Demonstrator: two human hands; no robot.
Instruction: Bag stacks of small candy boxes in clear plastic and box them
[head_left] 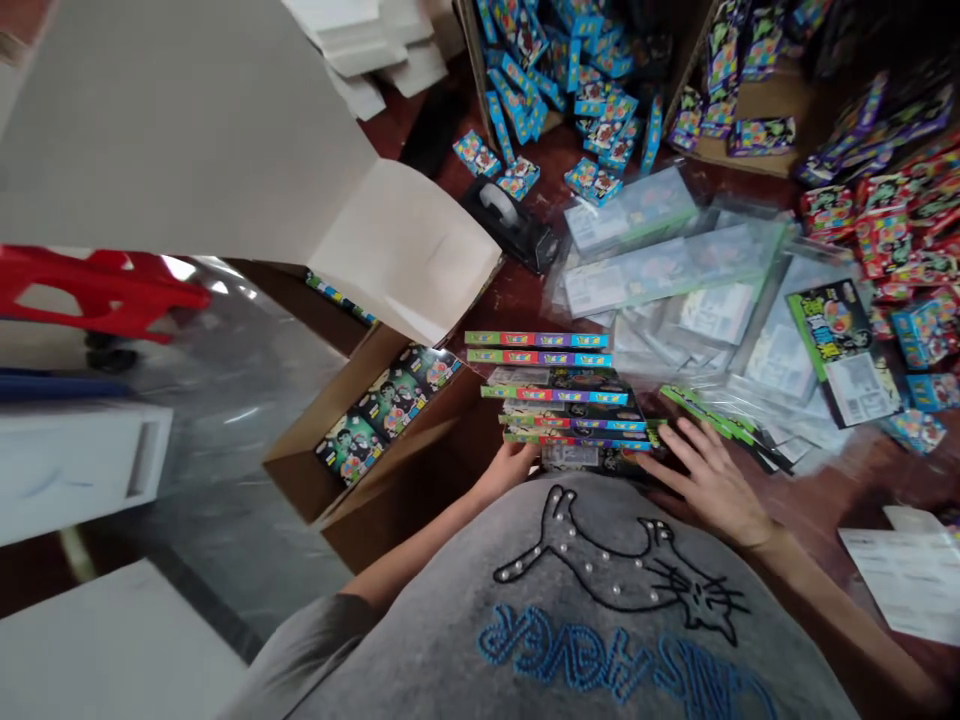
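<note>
A stack of flat printed boxes [555, 394] lies in front of my body, their narrow green, red, blue and purple edges showing. My left hand [516, 462] is closed at the left end of the nearest box, most of its fingers hidden by it. At the right end, my right hand [709, 478] has its fingers stretched out and apart, the tips touching the near boxes. Just beyond it lie several thin green-edged packs [705, 415]. My shirt hides the near side of the stack.
To the left stands an open brown carton [296, 470] with black printed boxes inside. Clear plastic sleeves [667, 270] and a black tape dispenser [510, 225] lie beyond the stack. Blue packets [592, 180] and red packets [885, 230] crowd the back and right.
</note>
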